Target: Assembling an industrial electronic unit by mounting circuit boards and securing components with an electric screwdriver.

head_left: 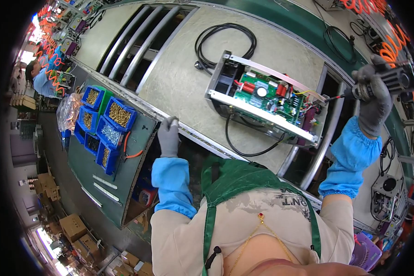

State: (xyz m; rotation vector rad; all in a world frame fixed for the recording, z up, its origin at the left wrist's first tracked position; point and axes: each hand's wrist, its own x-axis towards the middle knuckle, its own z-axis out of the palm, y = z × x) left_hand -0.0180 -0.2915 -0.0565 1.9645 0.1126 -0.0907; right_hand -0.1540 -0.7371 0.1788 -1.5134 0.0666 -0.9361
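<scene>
My right hand (373, 99), in a grey glove, is wrapped round a dark power screwdriver (395, 81). The driver lies nearly level, its bit pointing left to the right end of an open device chassis (280, 118). Inside the metal frame sits a green circuit board (267, 95) with red parts and a white round part. My left hand (169, 137), gloved too, is by the near metal edge of the work line, left of the chassis. Its fingers are curled together; anything between them is too small to make out.
Blue bins (119, 114) of screws and small parts stand on a green side table (85, 158), beside orange-handled pliers (132, 155). A coiled black cable (250, 34) lies behind the chassis. Metal rollers (145, 43) flank the work plate (179, 73). Another person (43, 80) is far left.
</scene>
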